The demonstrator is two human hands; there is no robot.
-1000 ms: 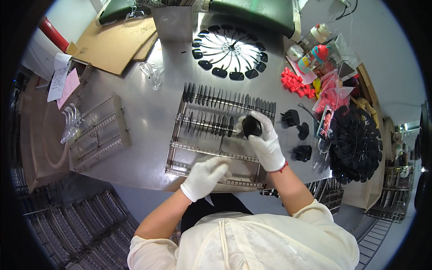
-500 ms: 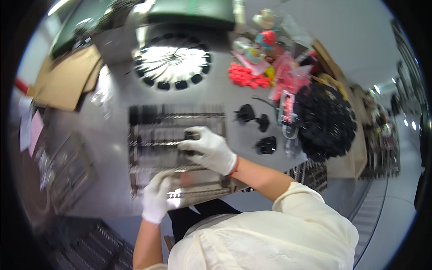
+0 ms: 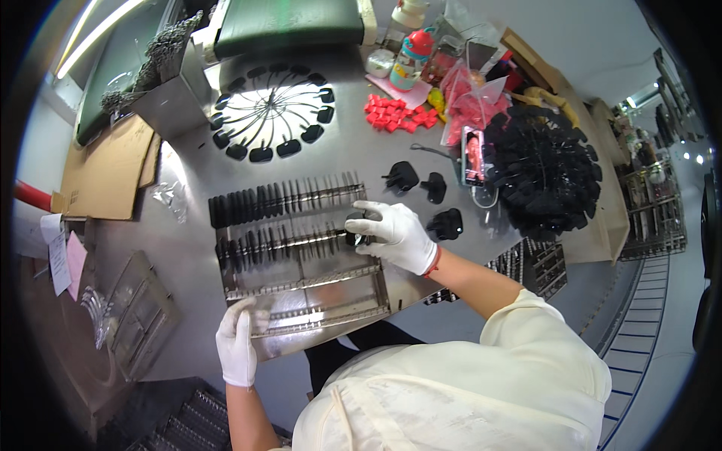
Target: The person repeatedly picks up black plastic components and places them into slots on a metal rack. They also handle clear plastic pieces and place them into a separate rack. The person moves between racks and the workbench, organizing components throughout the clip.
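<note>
A metal rack (image 3: 301, 286) with slotted crossbars lies on the steel table in front of me. Two of its rows hold many thin black flat pieces (image 3: 271, 197) standing on edge. At the right end of the second row, my white-gloved right hand (image 3: 395, 233) pinches a small black piece (image 3: 353, 228), mostly covered by the fingers. My left hand (image 3: 239, 342), also gloved, grips the rack's near left corner. Several loose black pieces (image 3: 401, 177) lie right of the rack.
Black pieces with thin stems form a ring (image 3: 261, 154) at the back. A large black pile (image 3: 545, 180), phone (image 3: 472, 156), red pieces (image 3: 395, 114) and bottle (image 3: 410, 60) occupy the right. Cardboard (image 3: 101, 169) and another metal frame (image 3: 143, 316) are left; a green conveyor (image 3: 289, 26) stands behind.
My right hand has shifted right along the second row, still holding a black piece. My left hand stays by the near left corner, slightly left of before. The whole view has tilted and sharpened.
</note>
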